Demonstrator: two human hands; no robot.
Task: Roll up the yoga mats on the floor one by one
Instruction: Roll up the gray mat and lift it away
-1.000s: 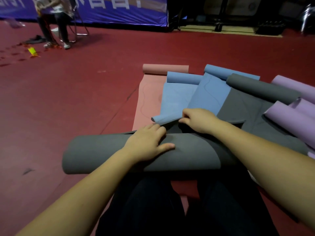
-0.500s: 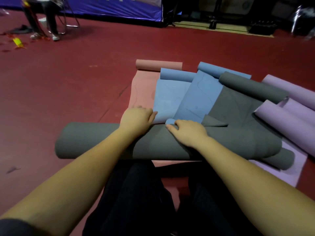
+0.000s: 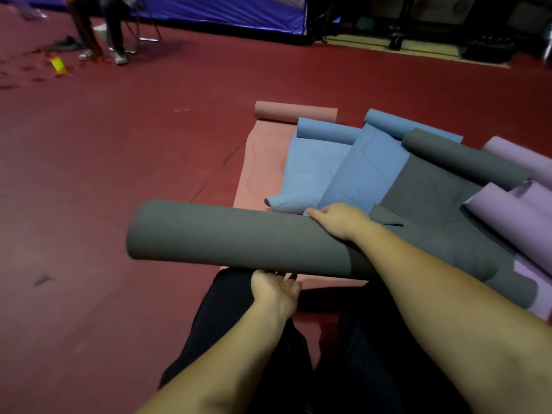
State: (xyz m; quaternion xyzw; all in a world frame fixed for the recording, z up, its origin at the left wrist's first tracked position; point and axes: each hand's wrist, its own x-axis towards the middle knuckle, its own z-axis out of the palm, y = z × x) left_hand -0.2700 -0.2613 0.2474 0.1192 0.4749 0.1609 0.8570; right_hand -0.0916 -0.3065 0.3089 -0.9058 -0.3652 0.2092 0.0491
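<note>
Item 1, grey rolled mat [image 3: 239, 237]: I log it lying across the lap, its left end lifted off the red floor [image 3: 119, 174]; half a second ago it sat lower, with both hands on top.

Item 2, left hand [image 3: 276, 289]: I note it has moved from the top of the roll to the near underside, fingers reaching up beneath; whether they curl on the mat I cannot tell.

Item 3, right hand [image 3: 340, 219]: stays on the roll's upper far edge, fingers bent over it, gripping.

Item 4, remaining stock: pink mat [image 3: 263, 156], two blue mats [image 3: 313, 168], second grey mat [image 3: 433, 189], purple rolls [image 3: 507, 210], all part-rolled, overlapping beyond the roll, unchanged.

Item 5, a seated person [image 3: 98, 31], far left.
</note>
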